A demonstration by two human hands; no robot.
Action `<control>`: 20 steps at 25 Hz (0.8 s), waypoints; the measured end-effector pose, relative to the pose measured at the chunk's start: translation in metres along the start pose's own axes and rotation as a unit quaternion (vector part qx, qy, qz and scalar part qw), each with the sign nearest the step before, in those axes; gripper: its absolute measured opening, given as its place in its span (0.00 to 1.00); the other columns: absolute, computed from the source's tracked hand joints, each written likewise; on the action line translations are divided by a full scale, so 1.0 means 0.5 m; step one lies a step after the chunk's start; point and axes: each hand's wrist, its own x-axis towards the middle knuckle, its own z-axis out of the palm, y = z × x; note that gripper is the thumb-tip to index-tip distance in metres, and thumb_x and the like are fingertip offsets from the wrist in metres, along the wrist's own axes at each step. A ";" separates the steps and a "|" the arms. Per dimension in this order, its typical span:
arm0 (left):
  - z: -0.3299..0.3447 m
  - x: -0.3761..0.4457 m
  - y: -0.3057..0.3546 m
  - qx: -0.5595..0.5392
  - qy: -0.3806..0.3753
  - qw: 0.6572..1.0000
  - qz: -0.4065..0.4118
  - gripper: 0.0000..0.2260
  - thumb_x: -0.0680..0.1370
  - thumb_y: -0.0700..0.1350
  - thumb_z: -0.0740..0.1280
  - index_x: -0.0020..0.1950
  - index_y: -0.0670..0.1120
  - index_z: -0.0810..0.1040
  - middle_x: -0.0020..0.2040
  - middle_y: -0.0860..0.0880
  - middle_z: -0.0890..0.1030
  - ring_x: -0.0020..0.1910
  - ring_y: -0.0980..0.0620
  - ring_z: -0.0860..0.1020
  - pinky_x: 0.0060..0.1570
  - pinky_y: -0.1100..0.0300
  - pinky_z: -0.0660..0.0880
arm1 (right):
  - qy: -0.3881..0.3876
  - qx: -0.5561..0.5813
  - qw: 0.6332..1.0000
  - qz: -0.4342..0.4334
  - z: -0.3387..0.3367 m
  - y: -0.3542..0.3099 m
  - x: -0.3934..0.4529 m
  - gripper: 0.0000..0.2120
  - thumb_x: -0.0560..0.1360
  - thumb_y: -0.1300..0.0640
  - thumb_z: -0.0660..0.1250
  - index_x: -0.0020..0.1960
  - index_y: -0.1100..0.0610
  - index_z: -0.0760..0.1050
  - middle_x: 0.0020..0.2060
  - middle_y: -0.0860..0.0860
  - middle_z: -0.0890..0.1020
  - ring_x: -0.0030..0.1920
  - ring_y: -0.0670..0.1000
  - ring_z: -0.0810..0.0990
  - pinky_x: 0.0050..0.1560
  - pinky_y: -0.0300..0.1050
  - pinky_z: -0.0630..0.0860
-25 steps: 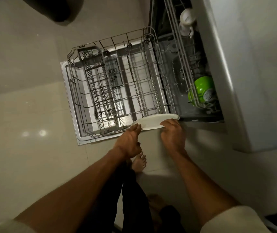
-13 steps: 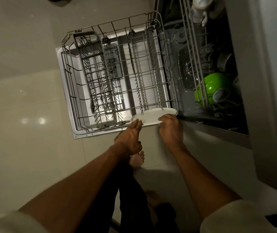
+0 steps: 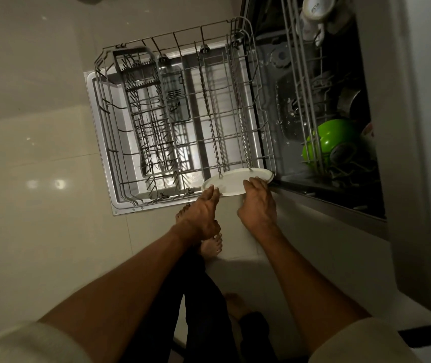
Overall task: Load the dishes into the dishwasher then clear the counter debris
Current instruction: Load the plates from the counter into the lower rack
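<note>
Head view: left hand (image 3: 203, 213) and right hand (image 3: 257, 203) both grip white plate (image 3: 231, 182) by its near rim, steadying it into lower rack (image 3: 183, 113) tines.

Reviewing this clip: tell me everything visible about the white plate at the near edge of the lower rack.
The white plate is round, plain and smooth, with a shallow raised rim; its material cannot be told. It lies tilted near flat at the near right corner of the pulled-out lower rack, with two rack tines crossing its far rim. The left hand pinches its left edge, and the right hand grips its near right edge. It looks clean and whole; its underside is hidden.
</note>
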 end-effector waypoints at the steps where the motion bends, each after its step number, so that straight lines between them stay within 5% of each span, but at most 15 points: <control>1: 0.002 -0.003 -0.002 0.006 -0.008 1.000 -0.003 0.44 0.73 0.43 0.71 0.81 0.41 0.47 0.82 0.43 0.47 0.80 0.46 0.49 0.78 0.55 0.55 | -0.005 -0.002 1.000 0.001 -0.001 -0.006 -0.007 0.31 0.75 0.65 0.66 0.77 0.59 0.64 0.77 0.56 0.64 0.79 0.55 0.56 0.78 0.46 0.56; 9: 0.029 0.023 -0.047 0.037 -0.043 0.998 -0.039 0.47 0.62 0.57 0.64 0.75 0.61 0.39 0.82 0.54 0.46 0.79 0.40 0.56 0.73 0.42 0.62 | 0.010 -0.002 1.000 -0.016 0.000 -0.023 0.009 0.18 0.77 0.67 0.65 0.67 0.62 0.76 0.65 0.58 0.77 0.70 0.57 0.70 0.71 0.48 0.66; 20: 0.034 0.036 -0.067 0.036 -0.068 0.997 -0.027 0.50 0.61 0.60 0.67 0.75 0.61 0.40 0.81 0.57 0.49 0.78 0.41 0.59 0.71 0.42 0.66 | -0.020 -0.018 1.000 0.003 -0.008 -0.034 0.018 0.17 0.77 0.67 0.66 0.66 0.62 0.77 0.64 0.58 0.77 0.68 0.57 0.72 0.67 0.49 0.70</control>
